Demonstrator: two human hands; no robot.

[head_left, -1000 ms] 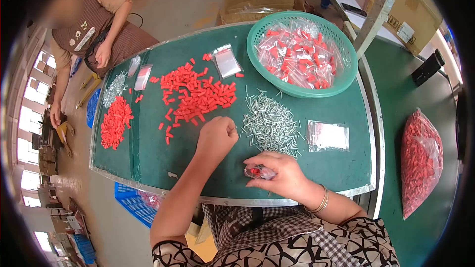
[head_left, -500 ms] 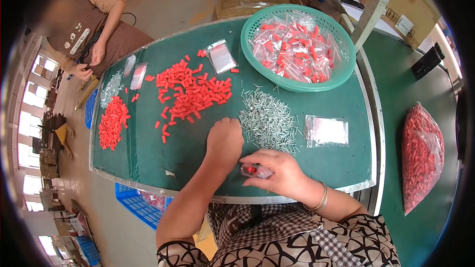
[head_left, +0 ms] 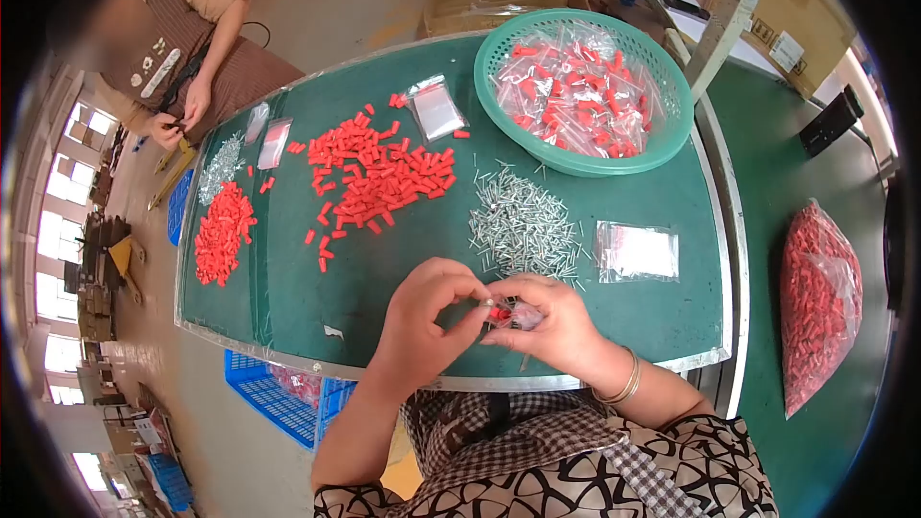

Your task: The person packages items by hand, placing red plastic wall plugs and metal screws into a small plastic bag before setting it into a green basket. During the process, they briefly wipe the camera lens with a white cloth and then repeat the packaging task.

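Observation:
My right hand (head_left: 554, 324) is closed around a small clear plastic bag (head_left: 526, 315), with red plastic plugs (head_left: 500, 314) showing at its left end. My left hand (head_left: 429, 318) meets it there, thumb and forefinger pinched at the bag's open end; what they hold is too small to make out. Just beyond my hands lies a heap of silver screws (head_left: 525, 225). A larger pile of loose red plugs (head_left: 374, 177) spreads to the left of it. Flat clear bags (head_left: 637, 251) are stacked to the right of the screws.
A green basket (head_left: 487, 120) of filled bags stands at the table's far right. More flat bags (head_left: 436, 110) lie behind the plugs. Across the table's left end, a co-worker (head_left: 206, 58) sits by another red pile (head_left: 223, 230) and screws (head_left: 223, 168). A big red-filled sack (head_left: 820, 307) lies right.
My left hand has come from the screw heap's left edge toward me and right, to the bag's mouth. My right hand has shifted slightly, still holding the bag.

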